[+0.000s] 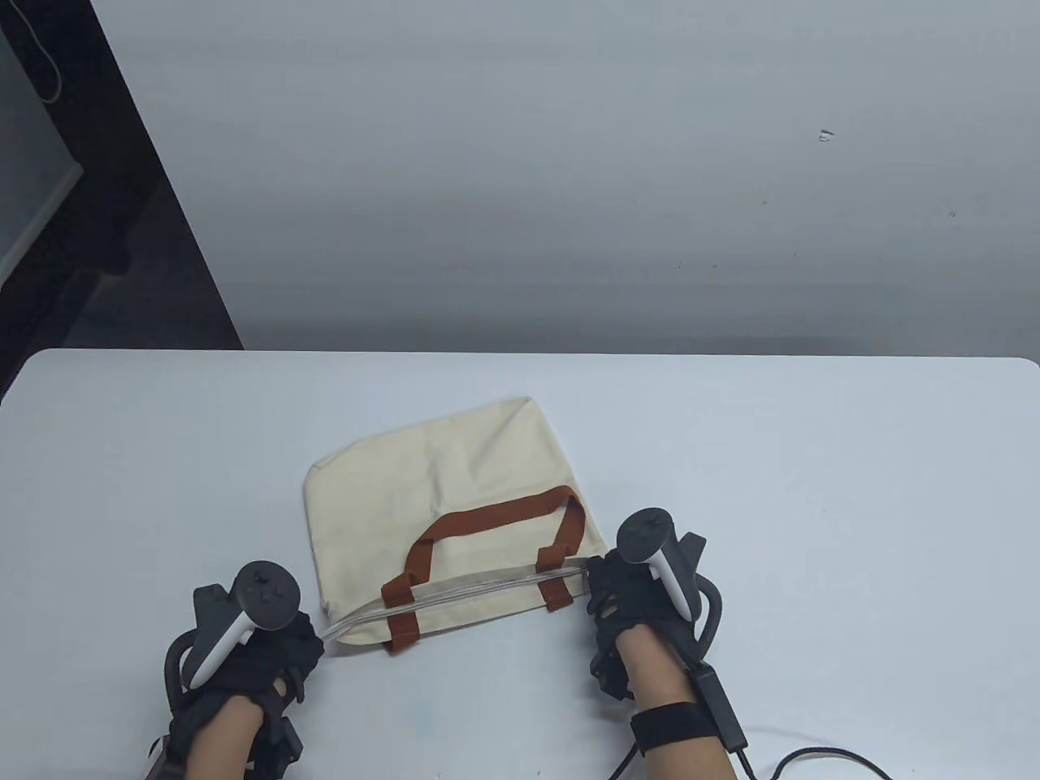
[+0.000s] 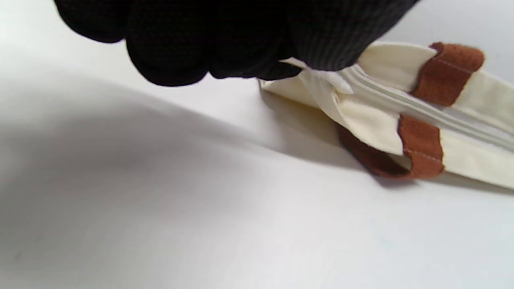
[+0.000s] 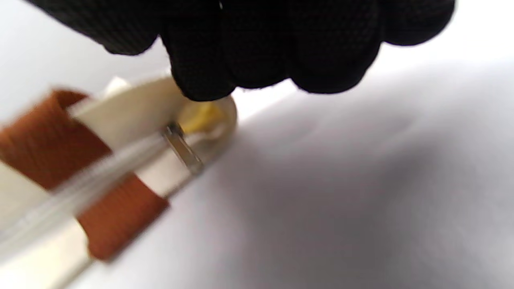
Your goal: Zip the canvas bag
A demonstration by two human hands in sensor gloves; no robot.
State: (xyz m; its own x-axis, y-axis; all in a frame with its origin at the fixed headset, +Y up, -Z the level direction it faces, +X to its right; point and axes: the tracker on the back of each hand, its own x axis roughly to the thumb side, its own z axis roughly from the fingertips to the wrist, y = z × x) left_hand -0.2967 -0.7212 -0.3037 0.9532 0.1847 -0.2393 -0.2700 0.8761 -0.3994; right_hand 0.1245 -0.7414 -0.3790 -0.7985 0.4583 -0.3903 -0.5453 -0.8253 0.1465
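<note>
A cream canvas bag (image 1: 439, 479) with brown handles (image 1: 496, 516) lies flat on the table, its zip (image 1: 471, 587) running along the near edge. My left hand (image 1: 310, 642) pinches the fabric tab (image 2: 325, 80) at the zip's left end and holds it taut. My right hand (image 1: 597, 575) is at the zip's right end, fingers (image 3: 257, 48) curled on the bag's corner. The metal pull (image 3: 185, 151) hangs free just under them. The zip teeth look closed along the length that shows.
The white table (image 1: 812, 487) stretches around the bag, with a grey wall behind its far edge. A black cable (image 1: 812, 751) trails from my right wrist at the near right. A dark gap lies beyond the table's far left corner.
</note>
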